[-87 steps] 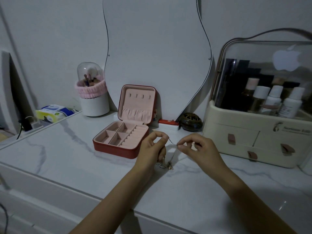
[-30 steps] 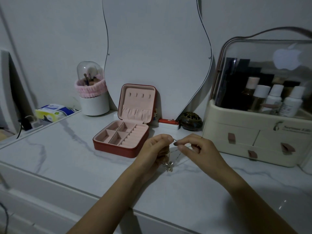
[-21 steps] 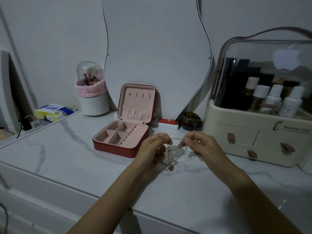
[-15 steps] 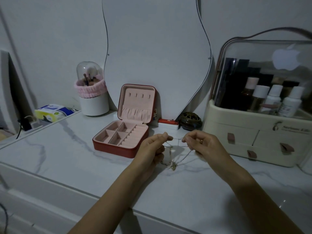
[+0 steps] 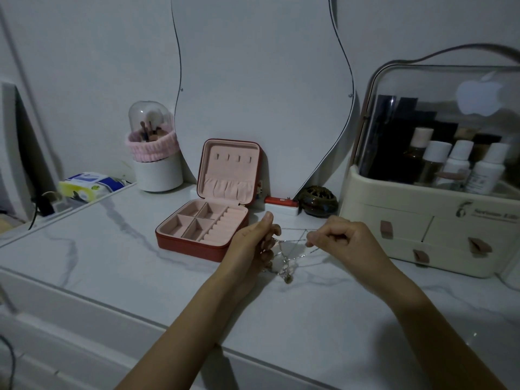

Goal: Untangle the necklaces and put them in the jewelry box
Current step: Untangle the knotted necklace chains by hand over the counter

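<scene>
Thin silver necklaces (image 5: 291, 250) are stretched in crossing strands between my two hands just above the marble tabletop, and a small pendant hangs at their lowest point. My left hand (image 5: 254, 242) pinches the chains at their left end, thumb up. My right hand (image 5: 342, 239) pinches the right end with curled fingers. The red jewelry box (image 5: 206, 220) stands open just left of my left hand, its pink compartments empty and its lid upright.
A curvy mirror (image 5: 261, 88) leans on the wall behind the box. A cream cosmetics organizer (image 5: 433, 220) with bottles fills the right side. A brush holder (image 5: 153, 147), tissue pack (image 5: 88, 185), small dark round pot (image 5: 318, 199) and red-and-white item (image 5: 281, 205) stand along the back.
My hands have drawn apart, the right one moving to the right. The chains went from a bunched clump under my left hand to taut crossing strands between both hands.
</scene>
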